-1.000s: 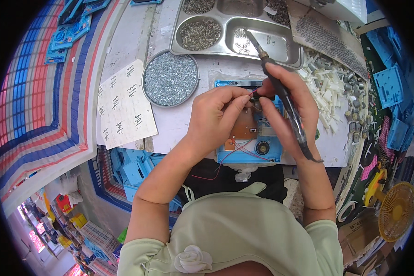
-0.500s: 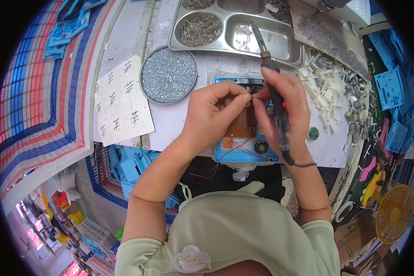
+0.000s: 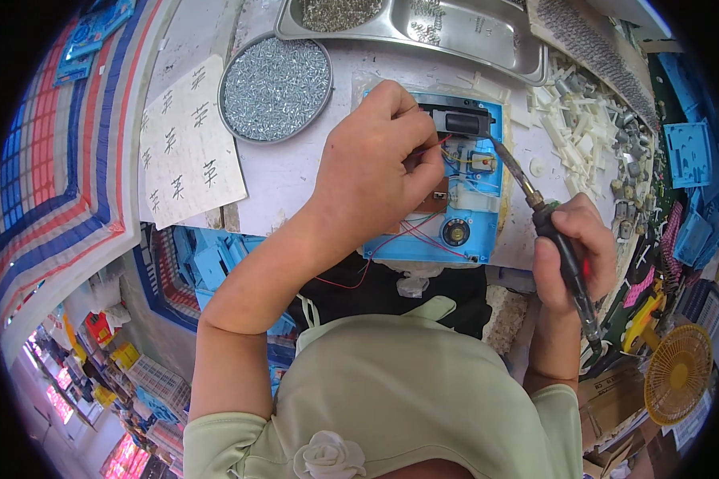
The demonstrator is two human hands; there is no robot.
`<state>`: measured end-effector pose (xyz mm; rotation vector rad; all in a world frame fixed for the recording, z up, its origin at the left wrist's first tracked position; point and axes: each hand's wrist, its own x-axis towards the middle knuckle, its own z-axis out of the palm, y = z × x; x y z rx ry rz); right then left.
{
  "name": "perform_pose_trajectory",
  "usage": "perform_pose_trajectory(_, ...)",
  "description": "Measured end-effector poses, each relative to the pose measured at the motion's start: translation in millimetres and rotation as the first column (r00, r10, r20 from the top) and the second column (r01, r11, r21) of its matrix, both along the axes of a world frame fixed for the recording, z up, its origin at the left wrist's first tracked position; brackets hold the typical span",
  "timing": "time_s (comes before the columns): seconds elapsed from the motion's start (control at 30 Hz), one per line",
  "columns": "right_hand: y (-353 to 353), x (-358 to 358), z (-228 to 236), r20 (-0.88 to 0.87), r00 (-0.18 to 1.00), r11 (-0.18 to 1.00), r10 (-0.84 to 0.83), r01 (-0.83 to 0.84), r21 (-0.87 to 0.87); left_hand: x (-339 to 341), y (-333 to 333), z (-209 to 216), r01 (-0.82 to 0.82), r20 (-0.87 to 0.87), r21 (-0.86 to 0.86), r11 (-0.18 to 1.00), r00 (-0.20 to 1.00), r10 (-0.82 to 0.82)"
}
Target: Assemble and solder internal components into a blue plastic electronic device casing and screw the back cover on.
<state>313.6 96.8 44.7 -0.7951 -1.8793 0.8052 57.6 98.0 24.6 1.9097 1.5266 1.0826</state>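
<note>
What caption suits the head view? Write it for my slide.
Left hand over an open blue casing, right hand holding a soldering iron, tip near a black block.

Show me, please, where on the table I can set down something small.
The white tabletop has one bare patch between the round dish, the paper and the left hand, and a narrower one between the blue case and the right hand. It is crowded beyond that, with white plastic pieces.

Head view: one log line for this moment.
left hand: fingers pinched, apparently on red wire | right hand: gripping soldering iron, tip near right edge of blue case | nearby: round dish, white plastic pieces
</note>
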Motion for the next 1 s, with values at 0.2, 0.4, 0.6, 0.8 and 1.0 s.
perform_pose_trajectory(0.2,6,-13,-3,0.055,0.998,0.997,0.044,-0.047,0.060,0,-1,0,-0.030,0.027,0.000,1.000,0.999,0.030)
perform_pose_trajectory(0.4,9,-18,-5,0.095,0.993,0.995,0.063,-0.070,0.071,1,0,-2,-0.040,0.044,-0.003,0.999,0.998,0.041)
perform_pose_trajectory(0.6,10,-20,-4,0.119,0.991,0.993,0.066,-0.077,0.087,-1,-1,-3,-0.016,0.018,0.009,1.000,1.000,0.016)
perform_pose_trajectory(0.8,12,-18,-2,0.241,0.969,0.980,0.063,-0.106,0.167,0,0,-3,-0.019,0.014,0.009,1.000,1.000,0.019)
perform_pose_trajectory(1.0,13,-15,1,0.267,0.961,0.969,0.072,-0.131,0.210,0,0,-3,-0.026,-0.004,0.014,1.000,1.000,0.026)
